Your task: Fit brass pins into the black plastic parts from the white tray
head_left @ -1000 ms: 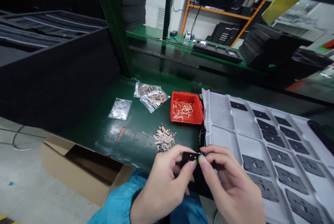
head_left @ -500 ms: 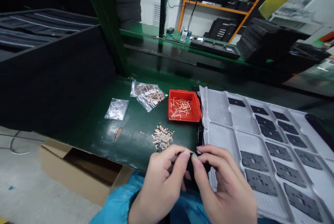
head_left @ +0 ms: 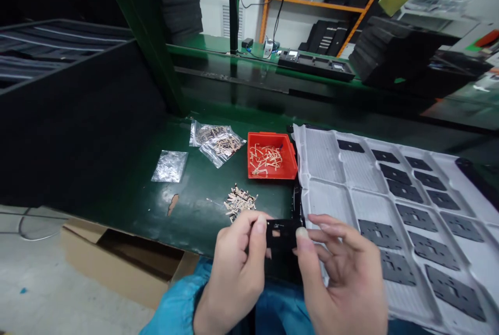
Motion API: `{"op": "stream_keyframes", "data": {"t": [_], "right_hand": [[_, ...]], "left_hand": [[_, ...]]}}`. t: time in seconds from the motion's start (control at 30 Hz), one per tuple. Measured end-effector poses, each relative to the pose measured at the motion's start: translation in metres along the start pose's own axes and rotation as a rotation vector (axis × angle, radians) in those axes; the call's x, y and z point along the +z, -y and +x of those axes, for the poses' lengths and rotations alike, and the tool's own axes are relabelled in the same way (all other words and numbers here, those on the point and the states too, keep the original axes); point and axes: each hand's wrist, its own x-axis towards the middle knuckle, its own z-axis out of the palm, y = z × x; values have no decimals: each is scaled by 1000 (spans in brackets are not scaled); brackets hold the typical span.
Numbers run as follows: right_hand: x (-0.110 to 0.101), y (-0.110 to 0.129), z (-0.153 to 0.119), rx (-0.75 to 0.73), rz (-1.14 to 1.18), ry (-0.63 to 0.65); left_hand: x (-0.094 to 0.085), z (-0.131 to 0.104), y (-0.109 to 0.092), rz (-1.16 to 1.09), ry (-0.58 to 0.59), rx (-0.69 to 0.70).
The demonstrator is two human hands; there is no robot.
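A black plate (head_left: pixel 284 236) with a small rectangular cutout is held upright between my hands, low in the middle of the view. My left hand (head_left: pixel 237 267) pinches its left edge between thumb and fingers. At the right edge, the thumb of my right hand (head_left: pixel 339 267) presses on the plate, with the other fingers partly behind it. Just beyond my left hand lies a pile of small metal pieces (head_left: pixel 240 202). Past that pile stands a red bin (head_left: pixel 290 166) holding thin, light strips.
A white divided tray (head_left: pixel 323 197) with several flat black plates is on the right. Plastic bags of parts (head_left: pixel 222 143) and a clear bag (head_left: pixel 170 166) lie on the green table (head_left: pixel 202 189). Below its edge sits a cardboard box (head_left: pixel 113 265).
My hands have spread slightly apart, and the black plate's face with its cutout now shows between them. My right fingers have loosened. The camera view has shifted slightly.
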Motion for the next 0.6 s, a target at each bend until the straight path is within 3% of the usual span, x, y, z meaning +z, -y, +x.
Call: {"op": "stream_keyframes", "data": {"t": [0.33, 0.6], "right_hand": [[-2, 1, 6, 122, 97, 48], [2, 12, 1, 8, 171, -88]], "left_hand": [[-2, -3, -8, -95, 78, 11], [12, -6, -5, -423, -44, -205]]}}
